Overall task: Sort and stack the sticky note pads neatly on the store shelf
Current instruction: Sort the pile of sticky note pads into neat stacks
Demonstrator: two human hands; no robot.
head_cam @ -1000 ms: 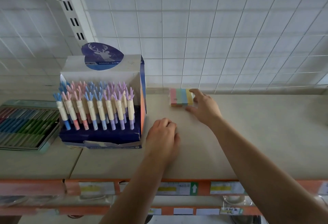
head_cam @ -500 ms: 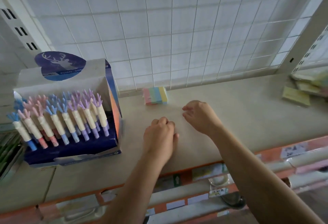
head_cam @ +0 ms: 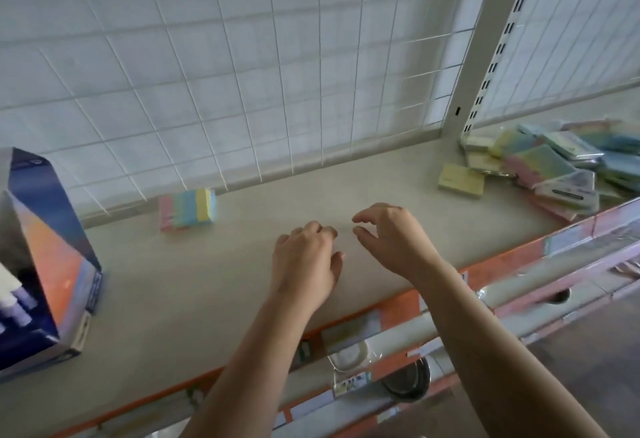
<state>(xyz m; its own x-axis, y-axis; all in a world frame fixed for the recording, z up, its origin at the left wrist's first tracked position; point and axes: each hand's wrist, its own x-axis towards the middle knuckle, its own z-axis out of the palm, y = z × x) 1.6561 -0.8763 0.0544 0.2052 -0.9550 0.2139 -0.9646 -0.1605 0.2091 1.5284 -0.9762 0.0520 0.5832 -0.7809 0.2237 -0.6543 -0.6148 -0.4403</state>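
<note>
Looking down at the shelf: one striped pad lies flat at the back, left of centre, just beside the foot of the wire grid; can't tell if they touch. Its long axis runs left-right along the back edge, right end skewed slightly toward the grid, and its stripes run front to back. Colours left to right: pink, green, blue, yellow, all pastel. It's a thick block, the front face shows the same bands, the right end face reads blue, edges look square. Left hand rests on the shelf mid-front, fingers curled under, clenched on nothing. Right hand is just beside it and looks raised off the surface, fingers loosely bent in a claw, thumb and forefinger apart, released, nothing in it. Both hands are well apart from the striped pad, in front of it and to its right. Far right, near the foot of the post, a loose pile of pastel pads, some in clear wrap, at mixed angles; one yellow pad lies flat just left of the pile. Pen box at the left edge, cut off by the frame
</note>
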